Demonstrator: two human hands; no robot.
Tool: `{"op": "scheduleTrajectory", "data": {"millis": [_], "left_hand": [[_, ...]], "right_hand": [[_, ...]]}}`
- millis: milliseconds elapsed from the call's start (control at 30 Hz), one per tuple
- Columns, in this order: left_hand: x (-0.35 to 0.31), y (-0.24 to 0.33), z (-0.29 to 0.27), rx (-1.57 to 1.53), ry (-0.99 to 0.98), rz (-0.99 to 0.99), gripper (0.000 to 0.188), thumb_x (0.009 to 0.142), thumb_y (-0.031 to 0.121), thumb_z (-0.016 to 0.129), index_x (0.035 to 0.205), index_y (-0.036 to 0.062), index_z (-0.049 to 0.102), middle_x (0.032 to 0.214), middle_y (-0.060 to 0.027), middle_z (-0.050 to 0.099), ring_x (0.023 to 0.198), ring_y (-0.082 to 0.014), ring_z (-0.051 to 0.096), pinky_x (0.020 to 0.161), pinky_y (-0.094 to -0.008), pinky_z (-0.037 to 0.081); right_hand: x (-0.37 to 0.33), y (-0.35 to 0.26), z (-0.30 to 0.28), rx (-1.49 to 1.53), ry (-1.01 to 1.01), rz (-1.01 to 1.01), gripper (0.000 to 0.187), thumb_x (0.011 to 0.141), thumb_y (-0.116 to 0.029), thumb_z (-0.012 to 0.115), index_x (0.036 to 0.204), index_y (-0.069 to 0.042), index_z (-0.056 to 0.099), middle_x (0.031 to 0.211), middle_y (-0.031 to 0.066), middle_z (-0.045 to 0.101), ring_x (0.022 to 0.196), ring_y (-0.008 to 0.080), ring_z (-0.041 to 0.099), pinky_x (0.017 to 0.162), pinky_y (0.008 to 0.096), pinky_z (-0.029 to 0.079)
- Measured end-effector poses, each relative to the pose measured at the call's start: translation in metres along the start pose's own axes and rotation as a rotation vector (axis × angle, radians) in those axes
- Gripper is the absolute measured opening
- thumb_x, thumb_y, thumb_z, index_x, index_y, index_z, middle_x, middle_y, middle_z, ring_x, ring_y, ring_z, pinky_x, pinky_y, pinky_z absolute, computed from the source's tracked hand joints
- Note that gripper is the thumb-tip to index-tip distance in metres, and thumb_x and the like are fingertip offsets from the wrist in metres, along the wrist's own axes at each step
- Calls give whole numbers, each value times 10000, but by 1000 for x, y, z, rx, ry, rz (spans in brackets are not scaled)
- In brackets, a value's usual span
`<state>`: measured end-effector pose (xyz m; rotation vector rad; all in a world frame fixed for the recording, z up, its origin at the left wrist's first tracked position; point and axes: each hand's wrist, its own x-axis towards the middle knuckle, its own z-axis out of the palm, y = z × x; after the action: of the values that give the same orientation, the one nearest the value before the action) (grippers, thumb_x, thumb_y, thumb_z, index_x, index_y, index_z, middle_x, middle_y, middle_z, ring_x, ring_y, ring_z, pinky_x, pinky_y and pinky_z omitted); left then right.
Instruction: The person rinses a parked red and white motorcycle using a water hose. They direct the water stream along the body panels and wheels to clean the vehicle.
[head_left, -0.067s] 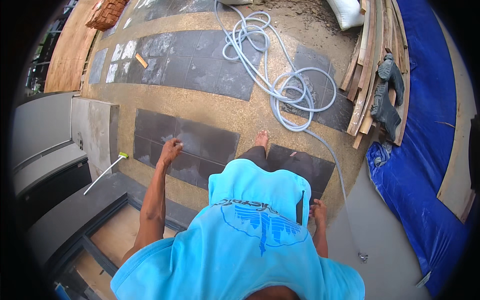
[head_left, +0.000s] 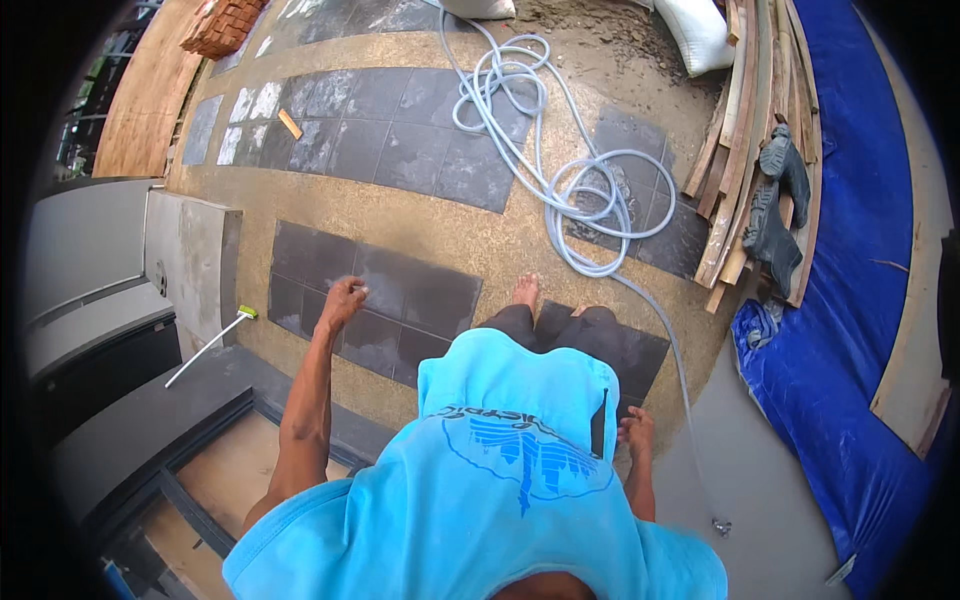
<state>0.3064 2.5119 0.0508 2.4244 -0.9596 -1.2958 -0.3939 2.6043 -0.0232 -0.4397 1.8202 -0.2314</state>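
My left hand (head_left: 345, 299) hangs in front of me, over a patch of dark grey floor tiles (head_left: 425, 300). Its fingers are loosely bent, with nothing visible in them. Down by my right side is my right hand (head_left: 637, 430), fingers slightly apart and no object showing between them. Neither hand appears to touch anything. One bare foot (head_left: 526, 290) is on the tan pebbled strip ahead of me; my other foot is hidden.
A pale hose (head_left: 600, 200) lies in loops ahead, its tail running down the right. Wood planks (head_left: 735, 170) with dark boots (head_left: 775, 215) sit beside a blue tarp (head_left: 850, 200). Leftward are a green-headed brush (head_left: 245, 313), a low wall (head_left: 195, 260) and stacked bricks (head_left: 217, 27).
The floor and the things on it have shifted slightly down in the picture. My right hand sits a little lower; my left hand keeps nearly the same pose.
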Motion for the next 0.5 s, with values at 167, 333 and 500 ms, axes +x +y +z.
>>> {"op": "scheduleTrajectory", "data": {"millis": [167,333,500], "left_hand": [[62,57,-10,-9,6,136,327,867,174,648,1117,-34,617,842,-125,684,741,-191,661,685,-339,524],[92,97,-9,116,-34,331,312,862,188,638,1107,-4,619,813,-132,662,768,-215,643,706,-350,506],[138,111,-2,76,-18,351,350,867,190,628,1150,-16,605,786,-128,641,766,-206,629,708,-348,497]], "right_hand": [[53,-33,22,-32,35,66,401,767,75,496,1159,17,559,741,164,618,465,228,596,356,354,493],[112,-118,70,-154,-6,21,365,806,69,504,1158,3,573,738,148,622,491,233,616,373,352,507],[147,-217,127,-175,-46,-69,292,859,12,496,1134,2,592,718,123,618,507,208,618,401,341,521]]}}
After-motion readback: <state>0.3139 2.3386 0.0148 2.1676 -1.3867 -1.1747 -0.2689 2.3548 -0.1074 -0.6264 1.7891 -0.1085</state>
